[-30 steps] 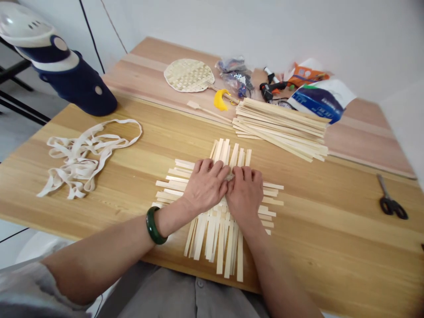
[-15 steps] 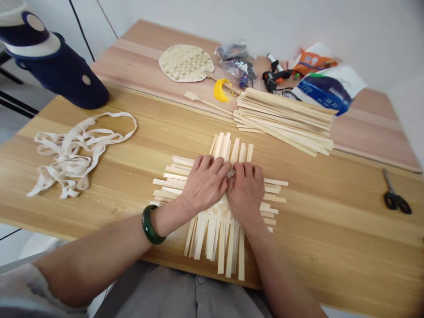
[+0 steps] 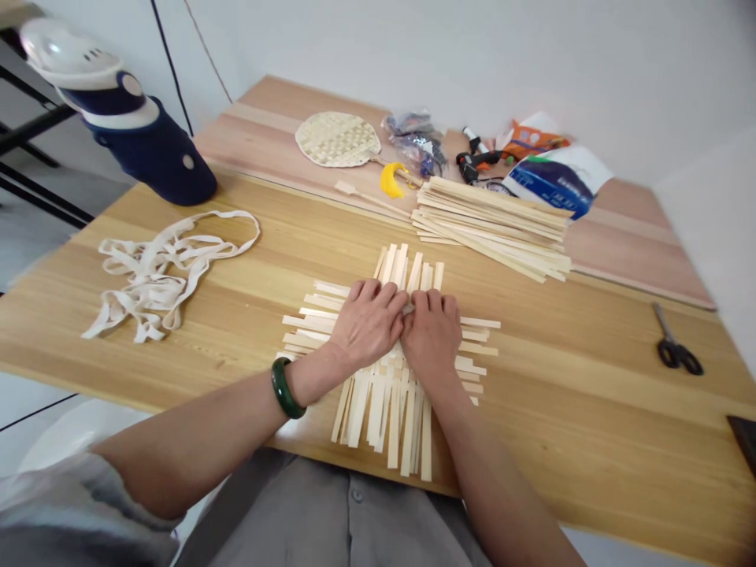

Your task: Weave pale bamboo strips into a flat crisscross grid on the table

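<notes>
Only the view has shifted; left hand [image 3: 369,323] and right hand [image 3: 432,335] curl on woven strips [image 3: 378,394], any pinch hidden.

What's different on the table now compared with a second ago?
Nothing on the table has visibly moved; the camera's view has shifted, bringing more of a dark object in at the right edge. No visible grasp or release. The left hand and right hand are still on the woven strips, close together. The loose strip pile, scissors and fan stayed put.

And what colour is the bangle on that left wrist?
The bangle is dark green and glossy; the head view shows it best.
</notes>
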